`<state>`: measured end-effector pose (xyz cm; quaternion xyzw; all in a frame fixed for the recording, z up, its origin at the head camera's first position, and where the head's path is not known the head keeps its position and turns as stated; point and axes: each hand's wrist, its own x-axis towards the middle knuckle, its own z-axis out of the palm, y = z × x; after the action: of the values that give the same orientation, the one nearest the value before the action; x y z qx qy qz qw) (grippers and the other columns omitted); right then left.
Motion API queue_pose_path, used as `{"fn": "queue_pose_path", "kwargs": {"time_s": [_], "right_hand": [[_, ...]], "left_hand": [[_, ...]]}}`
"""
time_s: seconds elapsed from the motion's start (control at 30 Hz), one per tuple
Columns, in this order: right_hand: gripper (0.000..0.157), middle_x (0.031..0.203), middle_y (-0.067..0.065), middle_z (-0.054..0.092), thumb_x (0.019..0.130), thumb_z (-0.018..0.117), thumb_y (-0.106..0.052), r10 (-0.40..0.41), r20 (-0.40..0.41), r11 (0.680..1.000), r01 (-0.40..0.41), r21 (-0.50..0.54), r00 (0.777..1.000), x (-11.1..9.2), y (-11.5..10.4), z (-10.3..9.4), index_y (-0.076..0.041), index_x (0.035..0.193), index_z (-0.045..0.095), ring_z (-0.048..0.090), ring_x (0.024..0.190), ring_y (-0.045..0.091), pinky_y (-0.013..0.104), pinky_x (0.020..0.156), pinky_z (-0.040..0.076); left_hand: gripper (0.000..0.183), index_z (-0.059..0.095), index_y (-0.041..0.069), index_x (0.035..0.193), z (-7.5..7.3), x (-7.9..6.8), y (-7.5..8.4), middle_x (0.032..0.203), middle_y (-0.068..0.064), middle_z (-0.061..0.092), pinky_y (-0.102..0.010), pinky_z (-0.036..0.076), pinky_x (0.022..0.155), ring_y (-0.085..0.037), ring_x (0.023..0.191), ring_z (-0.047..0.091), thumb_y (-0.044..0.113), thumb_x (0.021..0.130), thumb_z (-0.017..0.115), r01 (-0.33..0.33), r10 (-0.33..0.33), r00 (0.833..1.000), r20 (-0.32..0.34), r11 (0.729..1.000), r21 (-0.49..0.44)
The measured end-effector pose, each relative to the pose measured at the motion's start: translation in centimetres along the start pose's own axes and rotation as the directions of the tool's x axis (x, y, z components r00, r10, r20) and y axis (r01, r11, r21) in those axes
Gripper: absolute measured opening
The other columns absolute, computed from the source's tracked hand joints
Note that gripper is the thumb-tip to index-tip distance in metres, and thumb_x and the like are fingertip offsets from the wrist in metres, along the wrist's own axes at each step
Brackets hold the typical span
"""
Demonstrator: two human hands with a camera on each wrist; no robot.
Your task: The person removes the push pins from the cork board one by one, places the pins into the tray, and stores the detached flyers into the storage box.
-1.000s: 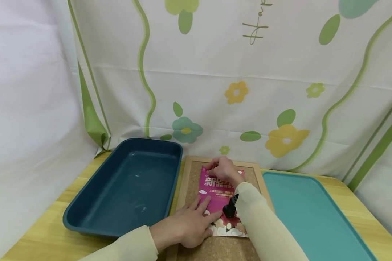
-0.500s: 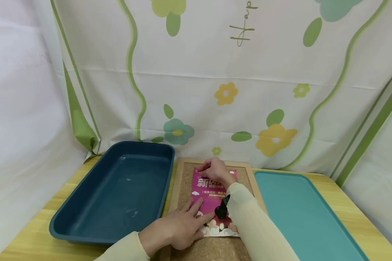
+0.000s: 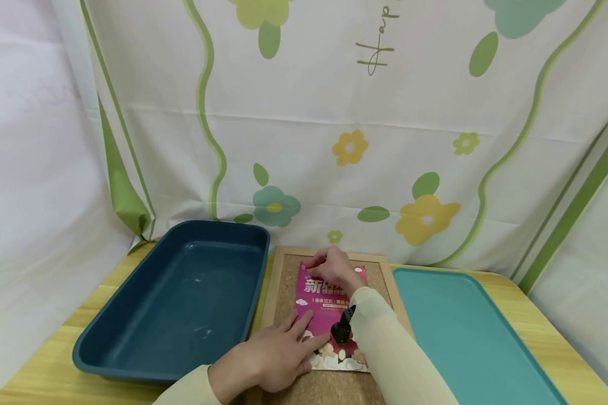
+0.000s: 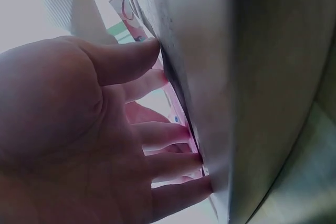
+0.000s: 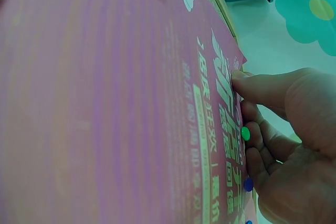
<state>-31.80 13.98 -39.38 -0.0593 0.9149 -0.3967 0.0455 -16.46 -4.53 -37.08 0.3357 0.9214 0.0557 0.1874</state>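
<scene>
A pink poster with white Chinese lettering lies on a wood-framed cork board. My left hand rests with spread, straight fingers on its lower left part. Up at the poster's top left corner is my right hand, fingers curled. In the right wrist view the right thumb touches the poster's face at the top edge. A green round-headed pin and a blue pin show beside the curled fingers. Whatever lies under the right fingertips is hidden.
A deep dark blue tub stands left of the board on the wooden table. To the right lies a flat teal tray. Behind everything hangs a white flowered cloth.
The head view has turned slightly to the right, so the scene sits farther left in it. Both hands keep nearly the same places on the poster.
</scene>
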Motion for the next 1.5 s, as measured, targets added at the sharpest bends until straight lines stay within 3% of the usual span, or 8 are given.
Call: {"fn": "queue_pose_path", "kwargs": {"time_s": [0.2,0.57,0.87,1.03,1.5], "right_hand": [[0.007,0.104,0.004,0.078,0.095,0.079,-0.015,0.004,-0.002,1.0,-0.004,-0.002,1.0,0.07,-0.16,0.14,-0.015,0.1,0.085,0.068,0.099,0.02,0.035,0.084,0.055],[0.007,0.108,0.004,0.078,0.095,0.08,-0.015,0.022,-0.014,0.999,-0.022,-0.025,1.0,0.28,-0.01,0.01,-0.016,0.098,0.086,0.067,0.102,0.021,0.037,0.086,0.055],[0.005,0.102,0.005,0.078,0.095,0.08,-0.017,0.058,-0.016,0.998,-0.058,-0.031,0.998,0.24,-0.11,-0.22,-0.016,0.094,0.085,0.068,0.096,0.02,0.034,0.081,0.055],[0.006,0.098,0.005,0.079,0.094,0.081,-0.017,0.035,-0.016,0.999,-0.036,-0.037,0.999,0.2,-0.39,-0.05,-0.013,0.094,0.085,0.068,0.092,0.02,0.034,0.08,0.056],[0.006,0.1,0.005,0.078,0.094,0.081,-0.018,0.026,-0.033,0.999,-0.027,-0.039,0.999,-0.14,-0.12,-0.13,-0.013,0.092,0.084,0.066,0.092,0.02,0.032,0.077,0.054]], "left_hand": [[0.06,0.036,0.05,0.162,0.28,-0.3,-0.06,0.179,0.0,0.021,-0.061,0.04,0.123,-0.037,0.166,0.019,0.051,0.106,0.057,-0.006,0.006,1.0,0.02,0.999,-0.033],[0.055,0.036,0.052,0.161,0.54,-0.14,-0.22,0.177,0.002,0.025,-0.059,0.044,0.121,-0.036,0.165,0.023,0.044,0.11,0.053,-0.018,0.018,1.0,-0.01,1.0,0.016],[0.057,0.036,0.051,0.161,0.63,0.06,-0.17,0.178,0.002,0.025,-0.059,0.044,0.121,-0.036,0.165,0.024,0.048,0.108,0.055,-0.016,0.016,1.0,-0.022,1.0,0.003],[0.056,0.037,0.051,0.161,0.61,-0.04,-0.24,0.178,0.002,0.024,-0.061,0.043,0.121,-0.036,0.165,0.022,0.048,0.108,0.055,-0.002,0.002,1.0,-0.018,1.0,-0.01],[0.06,0.037,0.041,0.164,0.85,0.18,-0.27,0.177,-0.002,0.027,-0.055,0.044,0.122,-0.037,0.164,0.025,0.048,0.108,0.056,-0.019,0.018,0.999,-0.033,1.0,-0.016]]}}
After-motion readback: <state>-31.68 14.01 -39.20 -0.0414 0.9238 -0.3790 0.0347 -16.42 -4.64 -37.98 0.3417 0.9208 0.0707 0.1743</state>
